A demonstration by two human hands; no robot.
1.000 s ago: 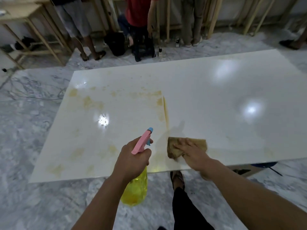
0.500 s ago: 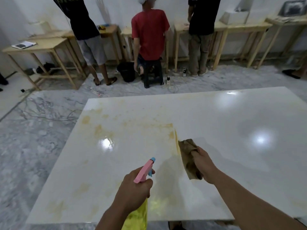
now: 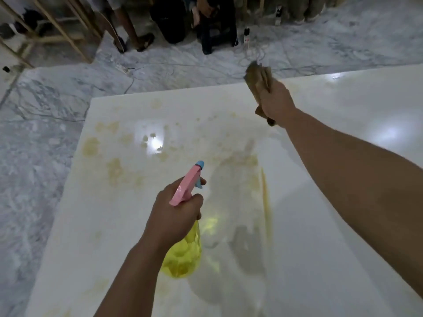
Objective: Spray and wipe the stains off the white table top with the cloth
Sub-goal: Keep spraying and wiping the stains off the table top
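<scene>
My left hand grips a spray bottle with a yellow body and a pink head with a blue nozzle, held above the near left part of the white table top. My right hand is stretched to the table's far edge and holds a bunched brown cloth. Yellowish stains spot the left half of the top, and a yellow streak runs down its middle. The right half looks glossy and unstained.
Grey marble floor surrounds the table. Beyond the far edge stand people's legs, a black bin, a dark stool, small bottles and loose cables. Wooden table legs rise at the far left.
My right hand has swept the cloth from the near edge up to the table's far edge. The left hand keeps holding the bottle. The view has tilted down and moved closer.
</scene>
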